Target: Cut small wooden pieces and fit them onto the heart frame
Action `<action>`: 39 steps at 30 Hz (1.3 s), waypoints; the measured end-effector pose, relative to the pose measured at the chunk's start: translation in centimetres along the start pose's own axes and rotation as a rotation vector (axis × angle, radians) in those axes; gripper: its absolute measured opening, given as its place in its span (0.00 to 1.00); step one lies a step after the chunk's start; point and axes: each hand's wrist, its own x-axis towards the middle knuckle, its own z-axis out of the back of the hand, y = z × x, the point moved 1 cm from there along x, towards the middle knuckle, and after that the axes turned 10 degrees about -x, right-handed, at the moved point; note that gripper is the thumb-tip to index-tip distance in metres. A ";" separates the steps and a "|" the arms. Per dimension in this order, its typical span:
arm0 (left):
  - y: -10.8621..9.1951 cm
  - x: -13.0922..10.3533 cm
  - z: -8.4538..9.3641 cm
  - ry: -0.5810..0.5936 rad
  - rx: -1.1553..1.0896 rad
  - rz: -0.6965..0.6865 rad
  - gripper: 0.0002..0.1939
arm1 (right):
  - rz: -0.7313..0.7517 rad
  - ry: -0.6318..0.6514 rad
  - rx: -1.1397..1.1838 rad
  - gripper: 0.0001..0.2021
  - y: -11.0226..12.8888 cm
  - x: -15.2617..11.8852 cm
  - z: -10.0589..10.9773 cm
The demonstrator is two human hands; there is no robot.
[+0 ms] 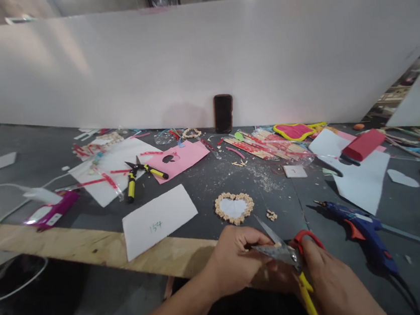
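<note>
At the table's front edge, my right hand [327, 270] grips scissors [291, 257] with one red and one yellow handle, their blades apart and pointing left. My left hand [240, 255] is closed in a pinch at the blades, on a small pale piece [277, 244] that lies between them. Just beyond my hands is a white paper heart [233, 208] with a border of small beige pieces [251, 208]. Beside it on the right sits a little pile of similar pieces [271, 215].
A blue glue gun [370, 235] lies at right. Black-and-yellow pliers [131, 184], pink paper [180, 160] and a white card [160, 221] are at left. Patterned sticks [254, 145] lie behind, near a phone [223, 113] against a white panel [128, 71].
</note>
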 end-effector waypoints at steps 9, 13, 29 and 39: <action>1.0 0.4 -0.8 -0.120 -0.052 -0.045 0.09 | -0.019 0.019 -0.032 0.12 -0.3 0.3 -0.2; 1.5 0.2 -1.0 -0.177 -0.030 -0.064 0.08 | -0.047 0.079 0.012 0.11 -0.4 -0.1 -0.3; 1.7 -0.7 -0.4 -0.010 0.001 -0.029 0.11 | 0.055 -0.017 -0.007 0.16 -0.2 -0.3 -0.1; 1.8 -0.2 -0.6 -0.135 0.026 -0.068 0.10 | 0.045 -0.120 -0.063 0.11 -0.2 0.5 -0.1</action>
